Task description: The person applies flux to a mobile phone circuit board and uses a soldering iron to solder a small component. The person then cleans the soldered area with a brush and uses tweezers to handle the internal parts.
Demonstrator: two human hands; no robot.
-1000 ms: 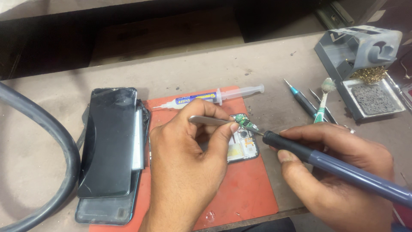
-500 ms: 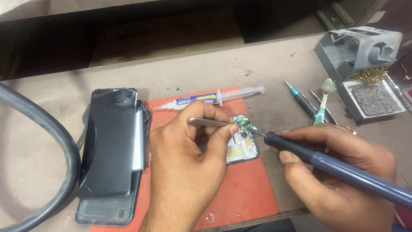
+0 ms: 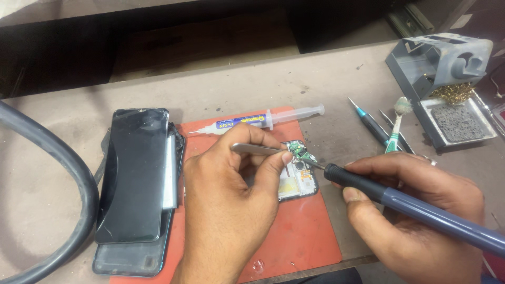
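Soldering a small green circuit board (image 3: 301, 152) on the red mat (image 3: 294, 231).

Left hand (image 3: 226, 210) pinches tweezers (image 3: 258, 149) onto it; right hand (image 3: 415, 210) grips the soldering iron (image 3: 415, 206), its tip touching the board, at the mat's far right.

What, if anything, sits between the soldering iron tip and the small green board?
Nothing visible. The soldering iron in the right hand has its tip right at the small green board, which the left hand steadies with tweezers from the other side.
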